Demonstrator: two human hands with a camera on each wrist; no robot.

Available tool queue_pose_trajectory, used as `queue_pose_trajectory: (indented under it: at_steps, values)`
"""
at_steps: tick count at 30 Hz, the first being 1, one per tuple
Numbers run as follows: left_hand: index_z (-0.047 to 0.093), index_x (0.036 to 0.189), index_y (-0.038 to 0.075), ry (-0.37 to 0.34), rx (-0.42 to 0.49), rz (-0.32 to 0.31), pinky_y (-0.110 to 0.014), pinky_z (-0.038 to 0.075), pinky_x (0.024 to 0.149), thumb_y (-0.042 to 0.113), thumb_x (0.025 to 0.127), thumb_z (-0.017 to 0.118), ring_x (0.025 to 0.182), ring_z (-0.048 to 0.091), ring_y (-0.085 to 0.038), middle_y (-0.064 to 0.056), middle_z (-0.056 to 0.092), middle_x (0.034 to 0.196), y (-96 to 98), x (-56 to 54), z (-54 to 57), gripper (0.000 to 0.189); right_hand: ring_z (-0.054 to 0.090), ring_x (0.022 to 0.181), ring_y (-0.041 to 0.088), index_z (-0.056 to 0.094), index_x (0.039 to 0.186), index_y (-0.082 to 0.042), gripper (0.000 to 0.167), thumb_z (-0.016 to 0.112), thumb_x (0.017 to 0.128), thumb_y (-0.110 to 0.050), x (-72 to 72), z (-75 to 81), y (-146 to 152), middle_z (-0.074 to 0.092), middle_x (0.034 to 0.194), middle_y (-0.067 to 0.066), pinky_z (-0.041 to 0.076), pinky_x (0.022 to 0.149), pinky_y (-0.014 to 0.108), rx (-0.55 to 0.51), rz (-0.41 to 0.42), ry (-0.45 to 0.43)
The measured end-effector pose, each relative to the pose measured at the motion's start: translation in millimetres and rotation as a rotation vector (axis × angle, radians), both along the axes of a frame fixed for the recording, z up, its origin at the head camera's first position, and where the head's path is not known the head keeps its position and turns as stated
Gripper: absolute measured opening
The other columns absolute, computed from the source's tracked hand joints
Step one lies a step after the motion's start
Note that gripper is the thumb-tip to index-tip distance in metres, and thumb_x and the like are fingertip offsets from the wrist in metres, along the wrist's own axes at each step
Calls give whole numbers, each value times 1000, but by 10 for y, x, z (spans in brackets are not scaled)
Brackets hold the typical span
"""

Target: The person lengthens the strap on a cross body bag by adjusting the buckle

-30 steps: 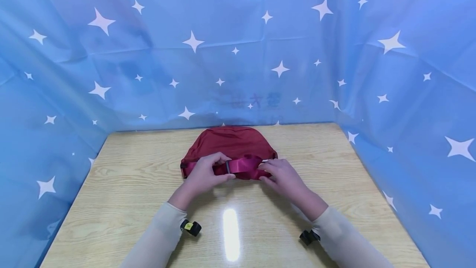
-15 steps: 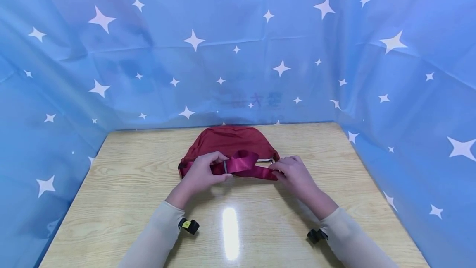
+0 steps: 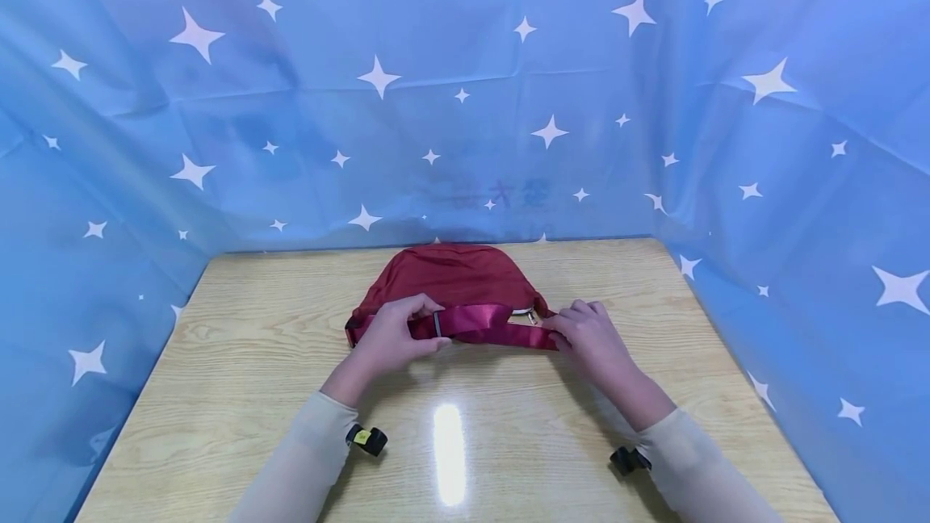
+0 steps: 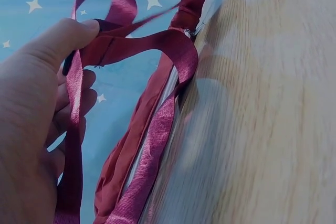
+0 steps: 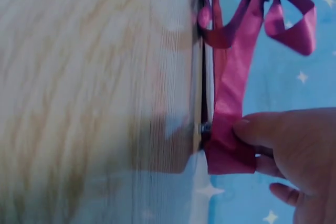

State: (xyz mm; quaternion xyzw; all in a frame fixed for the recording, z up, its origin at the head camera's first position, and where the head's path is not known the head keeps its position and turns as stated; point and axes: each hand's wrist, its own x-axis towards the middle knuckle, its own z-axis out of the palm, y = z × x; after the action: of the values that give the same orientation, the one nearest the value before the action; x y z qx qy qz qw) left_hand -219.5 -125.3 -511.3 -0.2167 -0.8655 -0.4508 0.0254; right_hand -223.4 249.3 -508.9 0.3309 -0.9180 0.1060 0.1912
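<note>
**Risked a Twist Between Two Pinches**

Had the red waist bag [image 3: 454, 274] resting near the far edge of the desk [image 3: 254, 386], just short of the star-printed curtain [image 3: 465, 39], with the purple-red strap [image 3: 472, 319] gathered along the near side. Held the black slider [image 3: 437, 324] with the left hand [image 3: 395, 337], in a narrow pinch of thumb and fingers. Pinched a flat stretch of the strap with the right hand [image 3: 590, 339], near the right end of the bag. Could not tell the placement of every finger behind the webbing.

Seemed most exposed to twisting: with a loop doubling back between the two pinches, risked turning one layer over on a pull to the right and jamming the twist against the slider. Risked slipping at the right hand too, from smooth, shiny webbing in so slight a pinch. Could have snagged the zipper pull [image 3: 532, 318], just beside the strap, by drawing the webbing across it. Looked liable to tilt the slider or let it creep, through uneven tension in the bands on either side. Might also have dragged or swung the bag across the desk by pulling harder with one hand, for lack of a firm hold on the bag's body.
</note>
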Motion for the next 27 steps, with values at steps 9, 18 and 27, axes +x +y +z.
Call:
queue_pose_trajectory:
  at_steps: [9, 18, 27]
  values:
    - [74, 116, 30, -11, 7, -3, -37, 57, 86, 28, 88, 98, 99, 64, -14, 15, 72, 109, 21, 8, 22, 37, 70, 103, 32, 79, 114, -5, 28, 93, 91, -14, 114, 100, -417, 77, 109, 9, 56, 91, 52, -51, 17, -109]
    - [73, 117, 32, -24, 8, 9, -39, 58, 89, 34, 89, 96, 104, 65, -12, 17, 72, 116, 16, 16, 34, 36, 73, 96, 29, 73, 106, -9, 23, 90, 95, -20, 12, -13, -653, 75, 100, 6, 58, 89, 51, 45, -40, -273]
    - [74, 117, 33, -7, -5, 22, -39, 57, 87, 37, 89, 96, 101, 64, -11, 18, 72, 113, 5, 17, 45, 36, 77, 102, 28, 84, 113, -11, 24, 87, 92, 0, -6, -45, -520, 80, 111, 6, 61, 88, 50, -40, 90, -180]
